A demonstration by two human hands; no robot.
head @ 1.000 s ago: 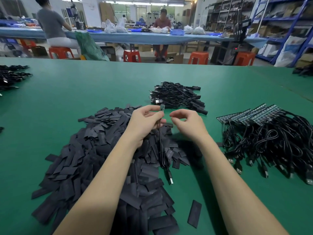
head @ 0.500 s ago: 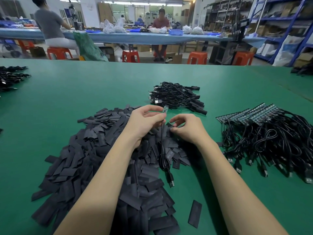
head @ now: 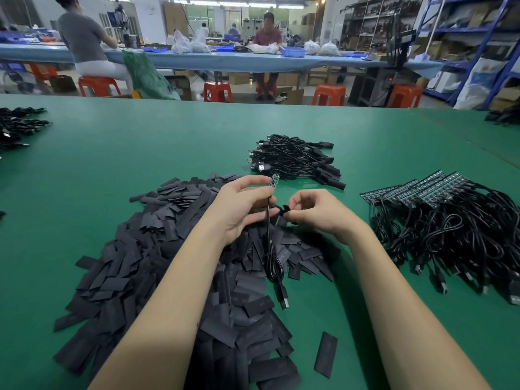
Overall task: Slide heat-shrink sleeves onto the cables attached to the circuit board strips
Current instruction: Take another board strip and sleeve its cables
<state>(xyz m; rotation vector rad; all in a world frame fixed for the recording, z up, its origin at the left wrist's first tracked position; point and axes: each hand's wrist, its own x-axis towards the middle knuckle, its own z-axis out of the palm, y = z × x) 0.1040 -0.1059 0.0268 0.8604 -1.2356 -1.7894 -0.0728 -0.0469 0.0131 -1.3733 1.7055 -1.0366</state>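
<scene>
Left hand [head: 239, 206] pinching a small circuit board strip [head: 273, 180] upright between thumb and forefinger, its black cable [head: 269, 243] hanging down over the near pile of heat-shrink sleeves [head: 157, 266] on the green table [head: 112, 153]. Right hand [head: 319, 212] just beside, fingers curled, pinching one black sleeve [head: 282, 210] close to the cable. Sleeved cables [head: 295, 161] heaped beyond; unsleeved strips with cables [head: 450, 220] at right.
</scene>
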